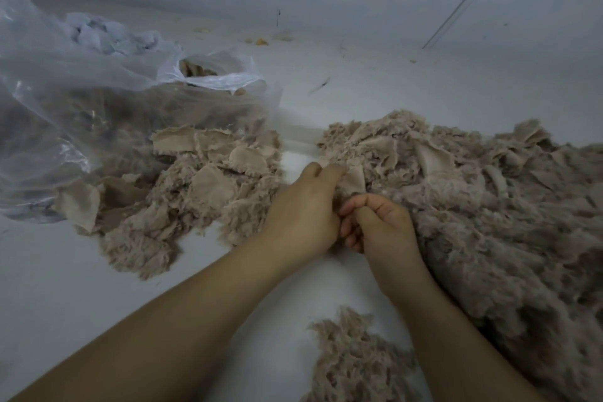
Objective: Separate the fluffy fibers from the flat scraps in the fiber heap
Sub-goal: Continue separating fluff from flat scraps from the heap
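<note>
Fiber heap (489, 222) is spread over the right side of the white floor (375, 81), a wide mass of beige fluff with flat scraps mixed in along its far edge. A second pile (182, 192) of flat scraps and fluff is seen at left, apart from the heap and partly overlapped by a large clear plastic bag (65, 91). A smaller white bag (222, 75) holding beige pieces is seen behind it. A small tuft of fluff (352, 359) lies near the bottom edge, between the forearms. At the heap's near-left edge a flat scrap (354, 178) is pinched by the curled fingers of the left hand (303, 209). Just beside it, the right hand (381, 225) is held with fingers curled inward; whether fibers are gripped cannot be told.
</note>
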{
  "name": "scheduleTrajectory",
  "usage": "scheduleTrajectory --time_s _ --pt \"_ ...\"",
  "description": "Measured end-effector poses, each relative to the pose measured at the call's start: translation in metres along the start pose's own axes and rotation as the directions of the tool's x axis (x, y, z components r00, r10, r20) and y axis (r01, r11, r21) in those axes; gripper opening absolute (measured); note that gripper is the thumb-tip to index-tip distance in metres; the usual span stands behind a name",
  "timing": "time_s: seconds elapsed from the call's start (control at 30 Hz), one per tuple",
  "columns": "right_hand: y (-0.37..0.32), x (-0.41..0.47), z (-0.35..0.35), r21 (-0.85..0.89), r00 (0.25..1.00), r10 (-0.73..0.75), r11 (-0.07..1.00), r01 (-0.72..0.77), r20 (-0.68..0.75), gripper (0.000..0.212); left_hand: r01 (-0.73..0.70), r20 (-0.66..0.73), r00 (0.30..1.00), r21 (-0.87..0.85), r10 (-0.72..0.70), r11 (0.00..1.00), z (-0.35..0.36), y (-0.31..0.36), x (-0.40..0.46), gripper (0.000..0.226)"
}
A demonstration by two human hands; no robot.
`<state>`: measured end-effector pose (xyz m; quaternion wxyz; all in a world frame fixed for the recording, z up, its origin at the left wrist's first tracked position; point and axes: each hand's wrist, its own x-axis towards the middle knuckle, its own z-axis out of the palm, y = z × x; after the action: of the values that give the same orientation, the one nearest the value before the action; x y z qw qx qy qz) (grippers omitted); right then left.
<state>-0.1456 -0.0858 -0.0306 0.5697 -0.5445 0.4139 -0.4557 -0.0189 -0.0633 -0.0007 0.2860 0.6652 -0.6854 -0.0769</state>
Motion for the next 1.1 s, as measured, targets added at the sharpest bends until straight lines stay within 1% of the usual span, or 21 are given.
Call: scheduleTrajectory --time_s 0.03,0.1,0.17,0.2,0.27,0.33,0.43,0.53,0.57,0.67,0.73,0.8,0.87,1.0,1.1 --pt "0.000 0.000 0.000 0.012 1.000 -0.005 1.000 0.005 -0.014 0.038 -0.022 -0.007 1.000 -0.061 0.022 0.998 0.004 0.000 0.003 0.044" --pt "-0.001 0.001 0.000 0.051 1.000 -0.016 0.999 0.017 -0.026 0.035 -0.088 -0.065 0.995 -0.170 0.078 0.982 0.008 -0.001 0.006 0.024" --pt "-0.002 0.002 -0.002 0.075 1.000 -0.025 0.997 0.025 -0.011 0.034 -0.125 -0.117 0.988 -0.223 0.101 0.967 0.013 -0.004 0.006 0.013" --pt "-0.002 0.002 -0.003 0.071 1.000 -0.022 0.997 0.022 0.005 0.037 -0.121 -0.127 0.988 -0.255 0.091 0.959 0.015 -0.006 0.004 0.014" --pt "-0.002 0.003 -0.003 0.042 0.999 0.001 0.999 -0.003 0.047 0.042 -0.109 -0.120 0.990 -0.351 0.071 0.930 0.016 -0.009 0.000 0.025" --pt "-0.003 0.004 -0.001 0.007 0.997 0.032 0.999 -0.033 0.076 0.038 -0.085 -0.109 0.993 -0.414 0.043 0.906 0.018 -0.011 -0.004 0.027" --pt "-0.004 0.006 0.000 -0.008 0.990 0.072 0.997 -0.072 0.118 0.035 -0.064 -0.132 0.991 -0.467 0.002 0.882 0.018 -0.012 -0.007 0.026" --pt "-0.003 0.005 -0.001 0.005 0.969 0.077 0.997 -0.081 0.235 0.027 -0.085 -0.122 0.992 -0.478 0.030 0.874 0.013 -0.010 -0.009 0.026" --pt "-0.002 0.005 -0.001 0.001 0.965 0.078 0.997 -0.081 0.252 0.025 -0.093 -0.109 0.993 -0.471 0.046 0.877 0.012 -0.010 -0.009 0.024" --pt "0.001 0.007 -0.002 -0.043 0.969 0.059 0.998 -0.051 0.239 0.027 -0.141 -0.100 0.989 -0.408 0.110 0.902 0.008 -0.009 -0.013 0.017" --pt "0.003 0.008 -0.001 -0.053 0.972 0.053 0.998 -0.042 0.227 0.032 -0.154 -0.103 0.987 -0.384 0.123 0.910 0.006 -0.011 -0.017 0.016" --pt "0.005 0.009 -0.001 -0.051 0.974 0.067 0.997 -0.057 0.215 0.035 -0.138 -0.107 0.989 -0.396 0.103 0.908 0.006 -0.013 -0.022 0.015" --pt "0.006 0.010 -0.001 -0.065 0.977 0.094 0.994 -0.082 0.192 0.034 -0.093 -0.104 0.993 -0.433 0.052 0.897 0.005 -0.015 -0.026 0.016" --pt "0.005 0.010 0.000 -0.061 0.979 0.138 0.990 -0.130 0.151 0.030 0.055 -0.077 0.991 -0.516 -0.110 0.855 0.004 -0.014 -0.027 0.032" --pt "0.004 0.010 0.003 -0.031 0.984 0.158 0.987 -0.156 0.086 0.029 0.069 -0.102 0.983 -0.554 -0.150 0.830 0.000 -0.013 -0.028 0.032"
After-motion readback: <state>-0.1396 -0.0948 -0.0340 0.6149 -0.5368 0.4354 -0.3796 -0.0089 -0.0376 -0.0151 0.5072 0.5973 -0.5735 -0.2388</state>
